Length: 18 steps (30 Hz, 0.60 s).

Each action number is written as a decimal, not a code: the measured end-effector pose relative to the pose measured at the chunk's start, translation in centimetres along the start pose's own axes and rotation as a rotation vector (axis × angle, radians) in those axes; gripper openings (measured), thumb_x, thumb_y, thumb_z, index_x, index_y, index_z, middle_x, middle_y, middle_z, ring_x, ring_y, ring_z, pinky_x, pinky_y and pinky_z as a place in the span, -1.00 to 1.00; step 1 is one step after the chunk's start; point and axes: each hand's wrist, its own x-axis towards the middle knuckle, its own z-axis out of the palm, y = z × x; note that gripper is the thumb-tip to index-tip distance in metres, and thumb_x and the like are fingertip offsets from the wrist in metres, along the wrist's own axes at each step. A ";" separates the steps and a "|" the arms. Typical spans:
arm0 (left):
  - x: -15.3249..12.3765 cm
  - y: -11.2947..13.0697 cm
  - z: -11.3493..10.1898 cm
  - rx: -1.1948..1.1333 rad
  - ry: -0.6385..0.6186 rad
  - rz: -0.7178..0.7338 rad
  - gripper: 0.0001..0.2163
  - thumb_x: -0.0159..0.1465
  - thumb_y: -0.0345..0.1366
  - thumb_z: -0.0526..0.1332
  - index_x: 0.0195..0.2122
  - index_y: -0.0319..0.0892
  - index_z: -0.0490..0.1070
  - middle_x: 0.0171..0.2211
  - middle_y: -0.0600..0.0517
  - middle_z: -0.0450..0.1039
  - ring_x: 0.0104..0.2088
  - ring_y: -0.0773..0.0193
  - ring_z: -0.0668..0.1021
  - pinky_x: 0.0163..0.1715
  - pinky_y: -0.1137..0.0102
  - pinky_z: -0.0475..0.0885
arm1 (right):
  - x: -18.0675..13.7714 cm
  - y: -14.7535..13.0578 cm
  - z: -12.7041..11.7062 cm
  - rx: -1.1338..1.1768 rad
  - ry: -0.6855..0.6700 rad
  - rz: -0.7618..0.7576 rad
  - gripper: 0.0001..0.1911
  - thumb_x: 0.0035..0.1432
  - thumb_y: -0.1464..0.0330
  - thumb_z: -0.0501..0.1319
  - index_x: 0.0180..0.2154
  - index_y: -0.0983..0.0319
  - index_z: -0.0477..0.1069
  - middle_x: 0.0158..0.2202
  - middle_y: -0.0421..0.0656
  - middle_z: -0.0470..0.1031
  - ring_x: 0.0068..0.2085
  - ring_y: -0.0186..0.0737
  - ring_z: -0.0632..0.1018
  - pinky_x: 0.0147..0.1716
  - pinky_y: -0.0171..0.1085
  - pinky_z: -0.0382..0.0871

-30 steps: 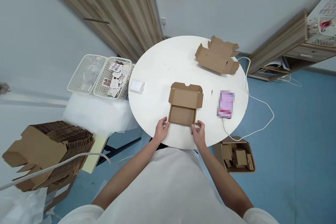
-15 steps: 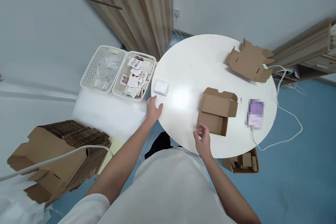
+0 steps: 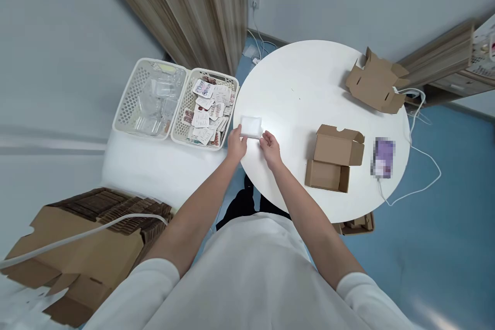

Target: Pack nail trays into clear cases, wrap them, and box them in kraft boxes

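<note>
Near the table's left edge is a flat white packet (image 3: 251,127), roughly square and slightly shiny. My left hand (image 3: 236,145) pinches its lower left corner between thumb and fingers. At the opposite lower corner, the curled fingers of my right hand (image 3: 271,149) close on the packet's edge. To the right stands an open brown cardboard box (image 3: 327,175), its lid raised; neither hand touches it.
Left of the table are a white basket of printed cards (image 3: 204,108) and a basket of clear plastic cases (image 3: 157,98). Flat cartons (image 3: 88,237) are stacked at lower left. On the round table (image 3: 294,82) lie an unfolded carton (image 3: 377,82) and a blurred purple item (image 3: 383,157) with a cable.
My right hand has left the cardboard box and moved left to the white packet. My left hand has gone from just below the packet to its corner. The view has shifted slightly.
</note>
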 end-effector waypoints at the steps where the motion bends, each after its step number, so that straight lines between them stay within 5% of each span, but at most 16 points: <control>1: -0.3 0.0 0.0 -0.008 -0.012 -0.006 -0.56 0.10 -0.42 0.14 0.05 -0.21 0.23 -0.06 -0.14 0.30 -0.10 0.11 0.41 -0.03 0.20 0.27 | 0.0 0.1 0.1 -0.002 -0.023 -0.003 -0.45 -0.05 0.19 0.19 0.01 0.17 0.18 0.08 -0.06 0.25 -0.01 -0.23 0.39 -0.08 -0.19 0.32; 4: -1.3 -0.1 -0.1 -0.045 -0.045 -0.024 -0.57 0.07 -0.44 0.14 0.01 -0.20 0.27 -0.10 -0.12 0.34 -0.22 0.20 0.46 -0.12 0.25 0.35 | -0.7 0.5 -0.2 -0.070 -0.032 0.029 -0.51 -0.07 0.15 0.19 -0.08 0.19 0.25 -0.03 -0.07 0.36 -0.14 -0.24 0.46 -0.16 -0.22 0.36; 11: -6.5 0.1 1.3 -0.270 -0.196 -0.171 -0.71 0.08 -0.32 0.17 -0.15 -0.22 0.36 -0.26 -0.08 0.44 -0.30 0.26 0.48 -0.23 0.29 0.41 | -4.8 2.2 -3.2 -0.354 0.270 0.087 -0.75 -0.10 0.14 0.17 -0.44 0.18 0.29 -0.41 -0.18 0.45 -0.36 -0.23 0.46 -0.30 -0.23 0.34; 18: -9.4 0.3 2.6 -0.421 -0.240 -0.273 -0.75 0.05 -0.23 0.21 -0.25 -0.21 0.33 -0.29 -0.05 0.41 -0.37 0.32 0.48 -0.36 0.34 0.45 | -8.0 2.7 -5.5 -0.292 0.292 0.090 -0.82 -0.10 0.21 0.16 -0.44 0.17 0.27 -0.43 -0.20 0.43 -0.38 -0.24 0.46 -0.34 -0.25 0.34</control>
